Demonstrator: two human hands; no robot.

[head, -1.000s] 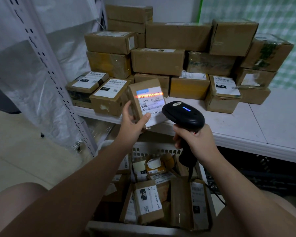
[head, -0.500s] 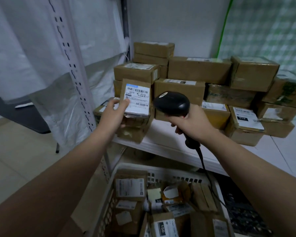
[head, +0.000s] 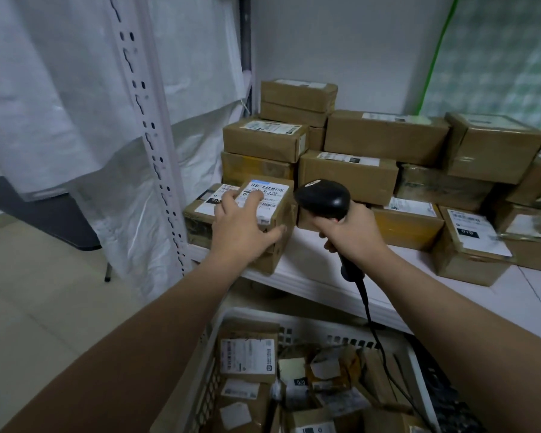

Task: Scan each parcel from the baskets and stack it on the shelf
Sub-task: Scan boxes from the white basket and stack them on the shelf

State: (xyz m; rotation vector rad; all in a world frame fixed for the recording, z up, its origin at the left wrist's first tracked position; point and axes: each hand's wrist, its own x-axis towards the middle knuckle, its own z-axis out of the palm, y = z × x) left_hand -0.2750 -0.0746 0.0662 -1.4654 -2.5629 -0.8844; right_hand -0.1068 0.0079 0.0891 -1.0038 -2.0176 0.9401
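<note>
A small brown parcel (head: 277, 200) with a white barcode label lies flat on top of another box (head: 263, 260) at the left end of the white shelf (head: 325, 260). My left hand (head: 239, 228) holds it, fingers over the label and thumb along its front side. Just to the right, my right hand (head: 355, 234) grips the handle of a black barcode scanner (head: 324, 198), its head level with the parcel. Below, a white basket (head: 297, 321) holds several labelled parcels (head: 247, 356).
Stacked brown boxes (head: 384, 135) fill the back of the shelf up to three high. A perforated white upright (head: 150, 135) and a plastic sheet stand at the left. The scanner cable (head: 370, 317) hangs into the basket. A dark basket (head: 450, 401) sits at the right.
My left hand has carried the parcel from upright in front of the scanner down onto the box at the shelf's left end. The scanner's red line is gone. The view has tilted upward.
</note>
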